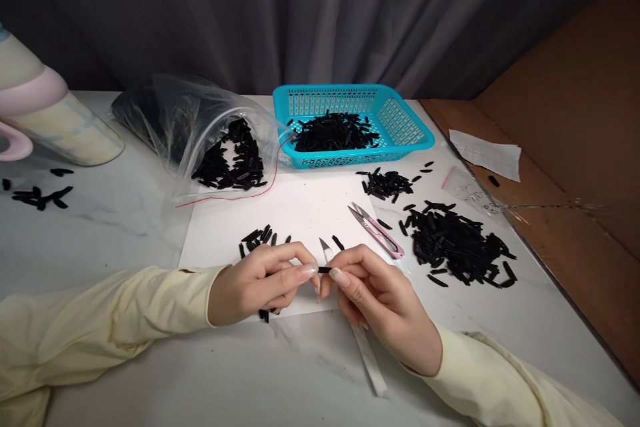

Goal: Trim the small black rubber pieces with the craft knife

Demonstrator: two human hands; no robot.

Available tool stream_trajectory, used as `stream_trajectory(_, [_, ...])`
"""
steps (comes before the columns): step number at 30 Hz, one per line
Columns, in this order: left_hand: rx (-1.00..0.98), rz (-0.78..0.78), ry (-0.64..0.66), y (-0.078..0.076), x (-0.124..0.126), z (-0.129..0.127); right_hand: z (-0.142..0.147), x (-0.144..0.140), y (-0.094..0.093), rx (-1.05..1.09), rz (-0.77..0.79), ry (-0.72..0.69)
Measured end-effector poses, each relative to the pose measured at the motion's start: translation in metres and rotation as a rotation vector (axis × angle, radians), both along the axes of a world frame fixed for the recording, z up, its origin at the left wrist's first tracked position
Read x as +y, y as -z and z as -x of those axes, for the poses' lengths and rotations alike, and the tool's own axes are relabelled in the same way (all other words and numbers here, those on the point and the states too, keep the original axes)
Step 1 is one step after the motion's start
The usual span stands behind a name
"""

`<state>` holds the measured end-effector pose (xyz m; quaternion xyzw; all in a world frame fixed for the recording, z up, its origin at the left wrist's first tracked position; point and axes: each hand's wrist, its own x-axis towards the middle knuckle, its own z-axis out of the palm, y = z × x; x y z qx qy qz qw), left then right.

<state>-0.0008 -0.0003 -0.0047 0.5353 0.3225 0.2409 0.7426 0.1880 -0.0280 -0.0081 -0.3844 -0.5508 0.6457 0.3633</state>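
Observation:
Between my two hands a small black strip is held level, a short length of it showing. My left hand pinches its left end with thumb and index finger. The right end is pinched by the thumb and index finger of my right hand. Beneath my right hand lies a white-handled pointed blade, partly hidden; a white strip comes out below. A few loose black pieces lie behind my left hand on a white paper sheet, others under it. Pink-handled thread snips rest beyond my right hand.
Behind the paper stand a blue basket with black pieces and an open clear zip bag of them. Piles of black pieces lie at right, a few at left. A tumbler stands left; cardboard borders the right.

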Motion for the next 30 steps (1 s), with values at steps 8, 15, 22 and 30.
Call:
stream_trajectory(8, [0.029, -0.019, 0.013, 0.0018, -0.0004, 0.0016, -0.0008, 0.0003, -0.0006, -0.044, -0.064, 0.031])
stream_trajectory(15, [0.024, -0.014, -0.008, 0.0032, -0.0014, 0.0016, -0.0003, 0.0007, -0.0012, -0.042, -0.033, 0.013])
stream_trajectory(22, [0.057, -0.046, 0.010, 0.0026, -0.0001, 0.0021, -0.0003, 0.0029, -0.0065, 0.023, 0.102, 0.003])
stream_trajectory(30, [0.125, -0.131, 0.019, 0.0005, -0.0005, 0.0016, -0.0008, 0.0064, -0.0051, 0.037, 0.188, -0.026])
